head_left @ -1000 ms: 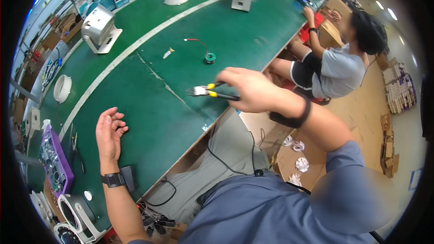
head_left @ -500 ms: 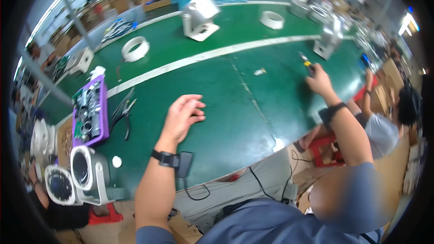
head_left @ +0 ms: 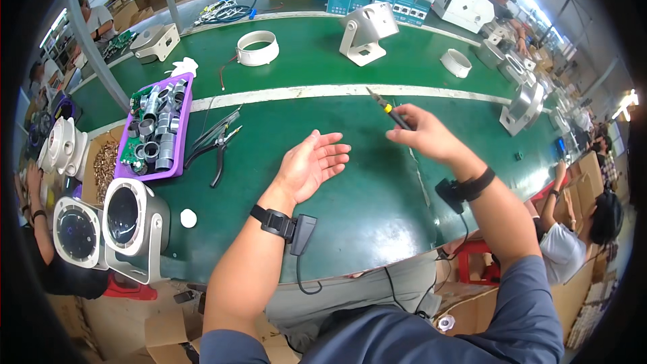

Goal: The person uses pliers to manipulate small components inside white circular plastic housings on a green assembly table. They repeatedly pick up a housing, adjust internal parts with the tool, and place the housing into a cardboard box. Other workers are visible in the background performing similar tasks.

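Note:
My right hand (head_left: pixel 428 133) is closed round a slim black-and-yellow hand tool (head_left: pixel 389 110), its narrow metal tip pointing up and left toward the white strip across the table. The tool's exact kind is unclear. To the left, my left hand (head_left: pixel 312 165) is held over the green tabletop (head_left: pixel 269 135), palm partly turned up, fingers apart and nothing in it. Left of that hand lie black-handled pliers (head_left: pixel 217 155). Beside them stands a purple tray (head_left: pixel 189 104) holding metal rings and green circuit boards.
Two white lamp-like housings (head_left: pixel 127 216) stand at the near left, by a white round cap (head_left: pixel 189 218). Across the strip are a white ring (head_left: pixel 258 49), a bracketed housing (head_left: pixel 369 30) and a smaller ring (head_left: pixel 456 63). Co-workers sit at both sides, one in a grey shirt (head_left: pixel 566 253).
My view has shifted. My right hand has come left with the tool, closer to my left hand. My left hand has turned its palm further up, with its fingers more spread.

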`<state>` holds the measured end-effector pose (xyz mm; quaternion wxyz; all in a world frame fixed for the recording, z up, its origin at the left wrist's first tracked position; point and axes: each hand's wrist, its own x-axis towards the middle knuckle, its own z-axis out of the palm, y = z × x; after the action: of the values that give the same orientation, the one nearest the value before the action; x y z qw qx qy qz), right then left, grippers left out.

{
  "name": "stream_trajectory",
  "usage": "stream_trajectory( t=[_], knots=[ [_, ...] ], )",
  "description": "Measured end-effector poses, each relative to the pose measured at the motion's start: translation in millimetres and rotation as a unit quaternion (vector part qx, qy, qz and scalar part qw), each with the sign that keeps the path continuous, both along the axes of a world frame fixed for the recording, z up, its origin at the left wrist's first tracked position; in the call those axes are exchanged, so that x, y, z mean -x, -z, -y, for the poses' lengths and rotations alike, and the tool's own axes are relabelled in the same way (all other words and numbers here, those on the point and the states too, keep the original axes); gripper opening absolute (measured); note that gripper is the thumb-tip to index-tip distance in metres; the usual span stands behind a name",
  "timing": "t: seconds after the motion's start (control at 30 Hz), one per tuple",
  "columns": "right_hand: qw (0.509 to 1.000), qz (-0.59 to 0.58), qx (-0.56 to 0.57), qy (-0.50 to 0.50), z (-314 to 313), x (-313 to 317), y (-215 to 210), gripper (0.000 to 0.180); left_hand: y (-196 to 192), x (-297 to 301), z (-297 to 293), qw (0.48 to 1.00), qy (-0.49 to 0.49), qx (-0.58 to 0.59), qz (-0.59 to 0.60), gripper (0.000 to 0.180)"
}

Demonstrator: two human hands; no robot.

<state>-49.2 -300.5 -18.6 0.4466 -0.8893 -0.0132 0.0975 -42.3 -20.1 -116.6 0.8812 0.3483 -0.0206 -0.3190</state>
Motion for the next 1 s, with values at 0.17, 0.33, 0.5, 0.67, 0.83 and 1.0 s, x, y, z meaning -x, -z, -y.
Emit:
stream_trajectory(
  t=[0.17,0.33,0.5,0.67,0.83,1.0],
  knots=[
    [0.975,-0.103,-0.194,0.015,-12.5,4.5,12.0,0.057,0.7,2.2,3.6,0.999,-0.010,-0.024,0.022,0.036],
    [0.967,-0.030,-0.254,-0.013,0.0,-5.4,36.6,0.057,10.5,1.3,5.8,0.994,0.004,-0.078,0.081,0.031],
    [0.958,-0.011,-0.285,0.011,16.0,-15.5,76.5,0.052,3.0,3.5,8.3,0.980,0.030,-0.167,0.103,0.017],
    [0.886,-0.027,-0.464,-0.003,23.6,-15.1,84.5,0.058,4.5,4.6,6.3,0.980,0.028,-0.170,0.099,0.016],
    [0.889,-0.023,-0.455,-0.046,24.6,-10.8,78.4,0.074,5.3,5.7,5.6,0.985,0.031,-0.142,0.090,0.017],
    [0.909,-0.019,-0.414,-0.037,28.8,-10.8,78.3,0.069,1.8,7.4,5.9,0.986,0.031,-0.139,0.090,0.018]
  ],
)
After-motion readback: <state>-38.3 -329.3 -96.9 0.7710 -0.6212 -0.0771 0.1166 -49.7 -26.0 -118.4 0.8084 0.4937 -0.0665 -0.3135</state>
